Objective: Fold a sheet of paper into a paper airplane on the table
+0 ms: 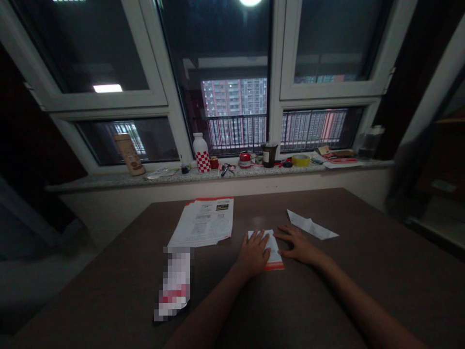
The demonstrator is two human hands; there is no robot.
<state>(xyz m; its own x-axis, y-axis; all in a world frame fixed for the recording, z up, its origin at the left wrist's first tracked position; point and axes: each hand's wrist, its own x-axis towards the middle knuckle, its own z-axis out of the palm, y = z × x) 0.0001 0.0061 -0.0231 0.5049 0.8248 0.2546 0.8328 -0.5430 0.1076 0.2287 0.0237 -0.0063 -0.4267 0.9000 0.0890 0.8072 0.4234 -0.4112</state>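
A folded sheet of printed paper (pixel 274 253) with an orange-red strip along its near edge lies flat on the brown table. Across its left part my left hand (pixel 253 254) rests with the fingers spread, covering some of the print. My right hand (pixel 296 245) is at the sheet's right edge, its fingers apart and the fingertips at or very near the paper. Just beyond that hand lies a folded white paper shape (pixel 311 226), long and pointed at both ends.
A stack of printed sheets (pixel 205 223) lies at the table's back left, with a pixelated item (pixel 175 283) nearer me. Along the windowsill (pixel 163 182) stand a red-and-white checked bottle (pixel 202 152), a dark cup (pixel 269 155), a yellow tape roll (pixel 301 160) and a tan tumbler (pixel 130 154).
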